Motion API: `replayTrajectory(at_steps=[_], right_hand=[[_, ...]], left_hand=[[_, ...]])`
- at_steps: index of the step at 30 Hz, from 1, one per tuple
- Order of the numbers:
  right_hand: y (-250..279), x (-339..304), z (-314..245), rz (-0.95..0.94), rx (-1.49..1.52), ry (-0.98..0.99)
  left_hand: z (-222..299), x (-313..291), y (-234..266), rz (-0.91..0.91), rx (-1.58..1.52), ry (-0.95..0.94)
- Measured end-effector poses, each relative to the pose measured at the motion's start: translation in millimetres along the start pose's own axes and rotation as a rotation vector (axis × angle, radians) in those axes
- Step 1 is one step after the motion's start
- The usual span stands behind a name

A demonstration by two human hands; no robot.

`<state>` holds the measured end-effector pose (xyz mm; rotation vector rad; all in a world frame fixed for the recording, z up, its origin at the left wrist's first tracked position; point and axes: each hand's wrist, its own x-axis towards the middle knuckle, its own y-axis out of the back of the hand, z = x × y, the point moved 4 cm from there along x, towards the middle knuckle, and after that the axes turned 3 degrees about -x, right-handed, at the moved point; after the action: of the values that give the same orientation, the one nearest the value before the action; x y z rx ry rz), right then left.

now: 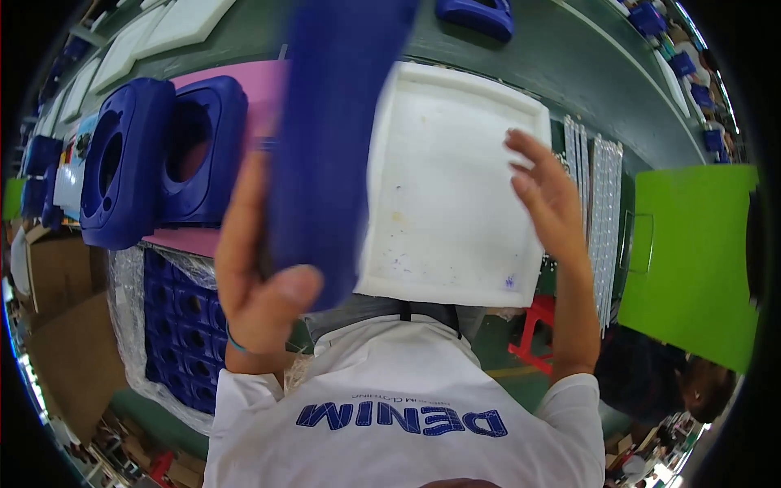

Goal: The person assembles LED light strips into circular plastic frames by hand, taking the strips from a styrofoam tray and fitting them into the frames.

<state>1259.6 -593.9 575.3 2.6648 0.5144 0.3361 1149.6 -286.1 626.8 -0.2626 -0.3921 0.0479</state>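
A long dark-blue plastic housing (329, 163), smeared by motion, stands up in front of me. My left hand (260, 276) grips its near left side, with the thumb across the edge. Over the right side of a white shallow tray (455, 179) hovers my right hand (547, 191), its fingers apart and nothing in them. Part of the tray's left side is hidden behind the housing. To the left, two similar blue housings with round openings, one (126, 163) in front of another (199, 150), stand on a pink mat (264, 89).
Strips of metallic-looking parts (604, 220) lie right of the tray, beside a green panel (691, 260). Another blue piece (478, 15) is at the back. Below left is a plastic-wrapped stack of blue parts (183, 325). A red stool (533, 333) stands under the bench; a person sits lower right.
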Motion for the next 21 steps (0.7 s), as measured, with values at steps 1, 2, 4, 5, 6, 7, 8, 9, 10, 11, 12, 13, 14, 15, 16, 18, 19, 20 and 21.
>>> replayTrajectory(at_steps=[1,2,4,5,6,7,8,9,10,11,12,13,14,15,16,18,19,20,21], right_hand=[[-8.9,-20.4,-0.4,-0.008,0.126,-0.024],[-21.9,-37.3,-3.3,0.014,0.327,-0.052],[-38.3,-57.0,10.1,0.021,0.793,-0.138],[-43.6,-54.7,-14.7,0.016,1.017,-0.276],[-39.5,-60.1,-8.8,0.052,0.884,-0.316],[-35.5,-63.6,-1.6,0.084,0.75,-0.358],[-35.4,-67.9,4.6,0.096,0.753,-0.368],[-36.0,-73.2,13.5,0.153,0.727,-0.421],[-35.7,-79.5,20.0,0.205,0.7,-0.474],[-35.6,-82.9,22.2,0.207,0.704,-0.482],[-34.6,-85.9,24.0,0.203,0.677,-0.492],[-35.0,-88.4,26.0,0.197,0.649,-0.502],[-37.9,-88.8,28.4,0.194,0.656,-0.508],[-40.3,-87.6,30.1,0.226,0.639,-0.485],[-42.9,-87.0,31.4,0.257,0.622,-0.461],[-48.5,-90.0,34.0,0.263,0.528,-0.408],[-49.3,-91.3,34.4,0.263,0.431,-0.347],[-44.0,-93.6,30.4,0.211,-0.062,-0.246],[-40.5,-97.3,29.0,0.21,-0.06,-0.253]], left_hand=[[-4.2,9.8,-6.5,-0.096,-0.247,-0.029],[-19.3,8.0,-19.7,-0.054,-0.514,0.053],[-48.4,5.1,-37.3,-0.119,-0.66,0.291],[-65.5,-4.1,-40.5,-0.121,-0.723,0.42],[-72.3,-5.3,-46.4,-0.13,-0.729,0.435],[-83.0,-8.7,-49.9,-0.067,-0.664,0.558],[-93.3,-13.0,-52.3,-0.003,-0.593,0.681],[-101.1,-16.9,-54.6,-0.005,-0.594,0.694],[-110.1,-22.1,-53.7,-0.002,-0.477,0.699],[-116.8,-25.3,-50.6,0.003,-0.357,0.698],[-120.4,-27.9,-49.7,-0.003,-0.355,0.702],[-123.3,-30.1,-47.7,0.001,-0.352,0.71],[-125.2,-31.9,-45.2,0.007,-0.355,0.714],[-127.1,-34.1,-43.4,0.014,-0.357,0.717],[-129.2,-38.8,-43.2,0.017,-0.352,0.723],[-126.1,-41.7,-41.2,0.037,0.016,0.493],[-126.9,-41.2,-40.5,0.033,0.014,0.501],[-121.4,-38.6,-39.9,-0.029,0.097,0.397],[-115.0,-35.7,-41.4,-0.092,0.178,0.292]])
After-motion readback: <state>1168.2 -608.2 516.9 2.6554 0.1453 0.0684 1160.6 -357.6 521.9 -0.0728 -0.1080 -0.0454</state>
